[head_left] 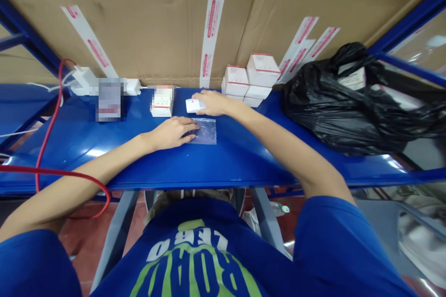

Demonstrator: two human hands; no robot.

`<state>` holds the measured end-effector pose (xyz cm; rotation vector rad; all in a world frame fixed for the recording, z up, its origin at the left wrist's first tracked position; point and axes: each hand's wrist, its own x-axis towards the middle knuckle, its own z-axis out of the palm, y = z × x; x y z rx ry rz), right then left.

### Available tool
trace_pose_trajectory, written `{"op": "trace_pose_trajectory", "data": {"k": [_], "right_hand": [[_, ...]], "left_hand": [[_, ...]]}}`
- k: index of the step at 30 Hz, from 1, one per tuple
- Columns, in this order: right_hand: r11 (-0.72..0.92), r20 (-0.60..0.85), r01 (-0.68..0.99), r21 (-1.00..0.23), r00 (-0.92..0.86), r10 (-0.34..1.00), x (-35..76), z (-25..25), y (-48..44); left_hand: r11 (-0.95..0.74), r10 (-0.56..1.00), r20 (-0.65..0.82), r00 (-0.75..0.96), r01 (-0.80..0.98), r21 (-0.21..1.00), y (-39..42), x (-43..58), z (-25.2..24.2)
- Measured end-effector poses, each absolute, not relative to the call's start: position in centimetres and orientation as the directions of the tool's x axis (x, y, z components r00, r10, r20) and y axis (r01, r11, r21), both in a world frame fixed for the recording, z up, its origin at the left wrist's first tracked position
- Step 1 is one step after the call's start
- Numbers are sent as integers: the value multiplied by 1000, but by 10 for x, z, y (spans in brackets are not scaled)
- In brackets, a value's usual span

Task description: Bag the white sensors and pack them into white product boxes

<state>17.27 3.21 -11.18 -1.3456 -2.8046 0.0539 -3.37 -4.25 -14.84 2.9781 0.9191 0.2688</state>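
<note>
My left hand (172, 133) lies flat on a clear plastic bag (205, 131), its fingertips over the bag's left part. My right hand (212, 103) sits just above the bag, with its fingers on a small white object (194, 105) and covering part of it. Both rest on a blue metal shelf (76, 137). A white box with red edging (162, 102), partly pixelated, stands left of my right hand. Several similar white boxes (249, 84) are stacked to its right.
A pixelated dark box (109, 100) stands beside a white power adapter (83, 81) with white cables. A red cable (52, 120) runs over the shelf's left end and under my left arm. A black plastic bag (348, 102) sits at right, before a taped cardboard carton (139, 18).
</note>
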Motion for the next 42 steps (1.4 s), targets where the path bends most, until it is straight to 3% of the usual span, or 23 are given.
{"op": "trace_pose_trajectory", "data": {"k": [5, 14, 20, 30, 38, 42], "right_hand": [[557, 42, 831, -10, -556, 830, 190, -106, -9], [316, 152, 899, -302, -281, 947, 228, -125, -39], [358, 350, 807, -470, -202, 915, 235, -138, -29], [579, 359, 533, -618, -464, 810, 285, -110, -31], [637, 302, 523, -566, -587, 751, 271, -121, -34], [668, 336, 580, -467, -583, 740, 267, -129, -35]], "left_hand": [[-830, 548, 201, 812, 557, 11, -45, -34, -150], [-830, 537, 236, 810, 557, -23, -39, -2, -149], [-813, 533, 311, 787, 579, -70, -40, 11, -161], [-787, 581, 595, 556, 570, 236, -35, 0, -158], [-858, 445, 735, 512, 479, 185, -41, 4, -159], [-882, 403, 759, 512, 440, 172, -43, 6, -159]]}}
